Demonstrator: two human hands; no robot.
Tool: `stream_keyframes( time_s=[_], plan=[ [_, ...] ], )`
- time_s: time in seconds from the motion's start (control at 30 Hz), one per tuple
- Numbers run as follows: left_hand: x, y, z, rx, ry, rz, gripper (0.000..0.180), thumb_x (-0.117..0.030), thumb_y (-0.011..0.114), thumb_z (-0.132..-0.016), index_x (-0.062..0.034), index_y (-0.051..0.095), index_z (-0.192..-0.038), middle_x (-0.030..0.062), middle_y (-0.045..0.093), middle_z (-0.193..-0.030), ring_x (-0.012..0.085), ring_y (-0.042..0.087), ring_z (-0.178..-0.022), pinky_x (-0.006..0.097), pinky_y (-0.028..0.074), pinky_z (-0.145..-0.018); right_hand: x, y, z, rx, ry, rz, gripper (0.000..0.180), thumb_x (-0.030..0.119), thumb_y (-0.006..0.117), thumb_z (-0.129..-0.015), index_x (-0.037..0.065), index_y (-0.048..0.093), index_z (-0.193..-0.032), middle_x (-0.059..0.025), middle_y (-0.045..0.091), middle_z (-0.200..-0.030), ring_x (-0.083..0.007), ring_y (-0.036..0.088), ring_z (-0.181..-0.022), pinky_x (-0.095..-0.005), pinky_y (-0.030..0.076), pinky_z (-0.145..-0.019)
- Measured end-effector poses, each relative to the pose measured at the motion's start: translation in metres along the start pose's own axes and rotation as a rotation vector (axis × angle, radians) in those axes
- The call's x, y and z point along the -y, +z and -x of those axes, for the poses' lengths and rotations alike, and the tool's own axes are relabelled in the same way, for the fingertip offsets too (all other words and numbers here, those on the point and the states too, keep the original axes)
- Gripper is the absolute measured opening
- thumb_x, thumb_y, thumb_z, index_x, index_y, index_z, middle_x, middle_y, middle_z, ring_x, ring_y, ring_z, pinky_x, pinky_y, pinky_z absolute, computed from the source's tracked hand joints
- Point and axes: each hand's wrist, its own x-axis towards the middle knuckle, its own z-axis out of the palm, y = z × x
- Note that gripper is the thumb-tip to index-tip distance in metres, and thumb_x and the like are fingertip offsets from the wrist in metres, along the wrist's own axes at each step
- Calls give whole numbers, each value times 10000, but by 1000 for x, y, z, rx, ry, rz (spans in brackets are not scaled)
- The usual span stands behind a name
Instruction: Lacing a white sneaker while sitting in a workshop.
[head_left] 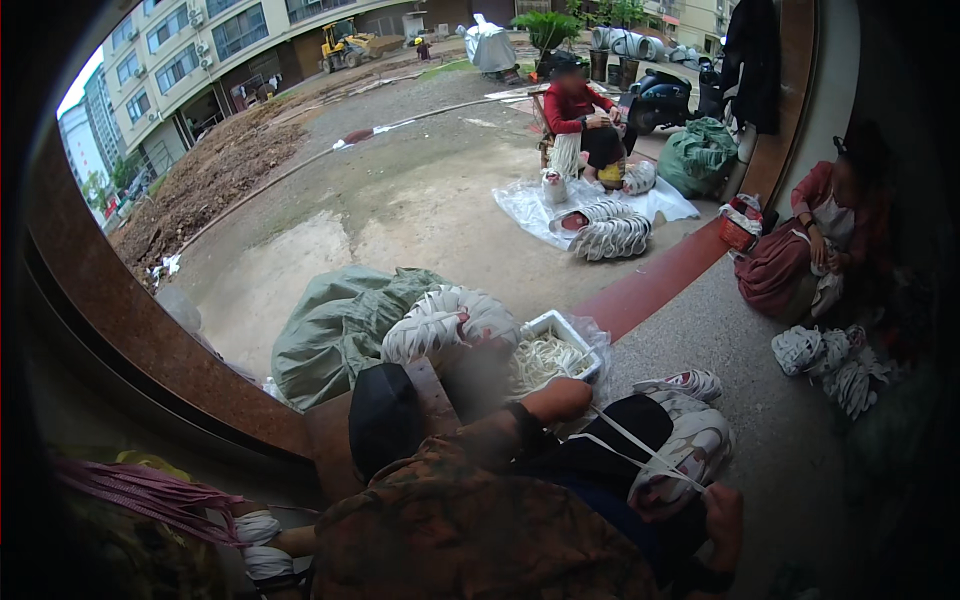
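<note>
My left hand [560,400] is closed on a white strap in front of me, near the foam box. At the lower right, my right hand [722,512] is closed on the same white strap [645,458], which stretches taut between both hands. Under it, against my dark-clothed lap, lies a white woven-strap shoe [700,445] with reddish patches. Another white woven shoe [690,383] lies just beyond. A white foam box [598,352] full of loose white strips [545,360] stands beyond my left hand.
A green sack [330,325] and a bundle of white woven shoes [450,318] lie left of the box. Pink straps [150,495] hang at lower left. One person [585,110] sits outside by more shoes [610,232]; another [820,235] sits at right.
</note>
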Motion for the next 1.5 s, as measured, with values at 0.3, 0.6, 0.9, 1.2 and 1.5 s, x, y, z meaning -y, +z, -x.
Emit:
stream_keyframes(
  time_s=[0.3,0.6,0.9,1.2,1.5],
  plan=[
    [-84,-29,-16,-89,460,261,282,-191,589,-815,1,616,-1019,224,647,-903,359,639,-877,431,504,-714,33,16,-14,55,-106,284,144,137,570,-805,12,583,-736,-230,560,-694,-418,573,-713,-469,425,-596],
    [-180,-10,-16,622,504,940,332,-166,621,-873,38,555,-1126,143,644,-847,162,639,-769,300,499,-693,0,36,7,-15,-59,70,248,269,685,-771,31,616,-749,-195,616,-730,-380,615,-709,-436,482,-615],
    [-153,24,-60,283,295,935,205,-163,604,-880,34,646,-915,62,634,-720,104,588,-636,255,475,-600,-48,47,-26,-359,98,-121,179,89,689,-733,12,528,-747,-156,592,-688,-360,599,-684,-419,453,-592],
    [-150,44,-77,281,51,1141,206,-198,599,-898,2,642,-923,7,627,-799,61,554,-724,221,465,-644,-67,45,-64,-217,67,160,211,173,719,-726,29,571,-769,-201,614,-749,-385,617,-768,-453,489,-682],
    [-155,41,-82,274,-39,1214,176,-148,641,-860,23,640,-906,29,640,-783,72,567,-688,237,476,-618,-83,57,-73,-213,6,267,195,172,713,-728,43,571,-763,-181,610,-727,-382,614,-755,-459,479,-662]
  ],
)
